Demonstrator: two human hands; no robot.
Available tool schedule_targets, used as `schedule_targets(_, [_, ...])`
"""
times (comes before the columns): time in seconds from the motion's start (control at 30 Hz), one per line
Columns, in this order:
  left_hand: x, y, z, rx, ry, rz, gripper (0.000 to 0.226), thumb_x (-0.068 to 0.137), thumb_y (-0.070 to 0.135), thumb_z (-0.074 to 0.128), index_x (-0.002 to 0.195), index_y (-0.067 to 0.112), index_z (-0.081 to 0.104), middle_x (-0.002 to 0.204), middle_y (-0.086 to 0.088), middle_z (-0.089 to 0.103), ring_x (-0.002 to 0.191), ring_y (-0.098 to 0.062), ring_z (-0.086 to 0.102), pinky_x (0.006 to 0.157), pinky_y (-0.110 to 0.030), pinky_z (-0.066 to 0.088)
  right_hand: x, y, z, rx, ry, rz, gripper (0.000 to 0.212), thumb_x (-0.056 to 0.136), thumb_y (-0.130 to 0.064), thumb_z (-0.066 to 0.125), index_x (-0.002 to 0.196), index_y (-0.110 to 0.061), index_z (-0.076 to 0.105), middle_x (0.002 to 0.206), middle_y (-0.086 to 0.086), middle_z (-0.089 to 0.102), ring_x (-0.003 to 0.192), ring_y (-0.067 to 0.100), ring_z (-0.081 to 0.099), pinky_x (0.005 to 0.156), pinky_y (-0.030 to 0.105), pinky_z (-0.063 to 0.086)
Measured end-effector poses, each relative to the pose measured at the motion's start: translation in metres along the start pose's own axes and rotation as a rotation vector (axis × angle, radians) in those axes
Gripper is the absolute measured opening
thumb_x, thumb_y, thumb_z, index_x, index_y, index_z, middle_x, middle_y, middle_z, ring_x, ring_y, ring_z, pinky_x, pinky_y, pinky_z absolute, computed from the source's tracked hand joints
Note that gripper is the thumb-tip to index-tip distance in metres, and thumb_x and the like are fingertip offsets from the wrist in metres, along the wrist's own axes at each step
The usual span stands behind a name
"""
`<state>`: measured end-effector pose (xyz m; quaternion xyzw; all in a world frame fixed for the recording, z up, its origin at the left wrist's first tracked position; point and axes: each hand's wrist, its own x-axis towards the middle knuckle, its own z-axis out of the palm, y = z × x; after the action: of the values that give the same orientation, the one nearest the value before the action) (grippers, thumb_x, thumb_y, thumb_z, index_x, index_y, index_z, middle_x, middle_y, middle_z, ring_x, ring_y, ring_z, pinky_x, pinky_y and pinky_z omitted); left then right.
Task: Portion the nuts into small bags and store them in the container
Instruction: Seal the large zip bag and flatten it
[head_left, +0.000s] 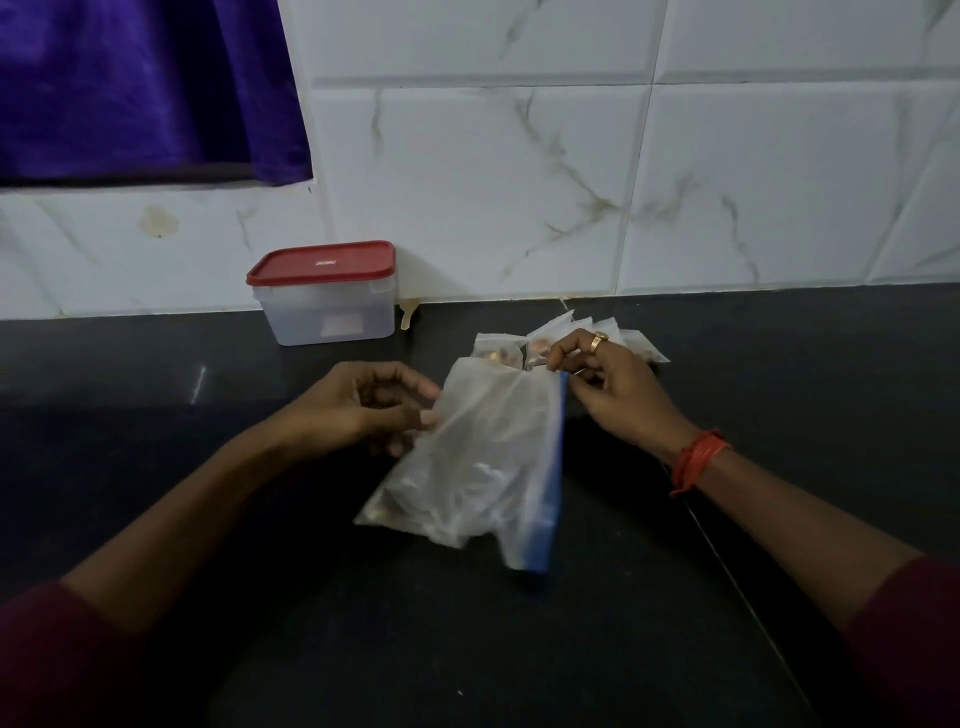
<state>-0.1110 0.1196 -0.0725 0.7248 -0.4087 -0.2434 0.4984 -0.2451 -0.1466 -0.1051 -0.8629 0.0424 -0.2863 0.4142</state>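
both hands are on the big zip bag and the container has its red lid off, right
Not off: the head view shows the red lid on the container. The left hand and right hand do hold the big zip bag.

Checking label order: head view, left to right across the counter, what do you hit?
Red-lidded container → left hand → large zip bag → right hand. The small filled bags overlap the zip bag and right hand, so they are left out.

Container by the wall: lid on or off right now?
On. The red lid sits flat over the container, covering its whole rim; whether it is snapped tight, cannot tell.
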Motion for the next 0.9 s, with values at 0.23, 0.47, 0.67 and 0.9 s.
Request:
schedule_targets(0.23, [0.008, -0.01, 0.006, -0.007, 0.254, -0.053, 0.025, 0.091, 0.032, 0.063, 0.111, 0.019, 0.07, 0.1, -0.003, 0.076, 0.067, -0.018, 0.068, 0.056, -0.025, 0.051, -0.001, -0.001, 0.003, 0.093, -0.025, 0.032, 0.022, 0.087, -0.004, 0.071, 0.085, -0.026, 0.068, 0.095, -0.005, 0.074, 0.095, 0.016, 0.072, 0.088, 0.03, 0.056])
schedule_targets(0.47, [0.011, -0.022, 0.017, 0.144, 0.195, 0.138, 0.036, 0.094, 0.004, 0.062, 0.126, 0.02, 0.064, 0.116, 0.0, 0.071, 0.1, -0.013, 0.071, 0.081, -0.027, 0.059, -0.002, -0.008, 0.01, 0.11, -0.057, -0.061, 0.023, 0.089, 0.003, 0.064, 0.089, -0.02, 0.07, 0.093, -0.008, 0.073, 0.093, 0.008, 0.071, 0.083, 0.019, 0.054])
schedule_targets(0.67, [0.013, -0.027, 0.014, 0.362, 0.247, 0.15, 0.022, 0.093, 0.013, 0.065, 0.111, 0.024, 0.071, 0.111, 0.008, 0.071, 0.098, -0.011, 0.069, 0.089, -0.04, 0.058, -0.002, -0.009, 0.011, 0.102, -0.073, -0.064, 0.024, 0.09, 0.002, 0.066, 0.087, -0.022, 0.069, 0.093, -0.009, 0.072, 0.093, 0.001, 0.069, 0.086, 0.018, 0.052])
schedule_targets(0.9, [0.016, -0.027, 0.009, 0.45, 0.345, 0.119, 0.008, 0.095, 0.018, 0.064, 0.101, 0.021, 0.068, 0.101, 0.006, 0.07, 0.083, -0.007, 0.068, 0.073, -0.023, 0.056, -0.001, -0.007, 0.003, -0.044, 0.009, -0.053, 0.021, 0.089, 0.0, 0.067, 0.089, -0.019, 0.075, 0.094, -0.01, 0.075, 0.089, 0.005, 0.07, 0.083, 0.022, 0.056])
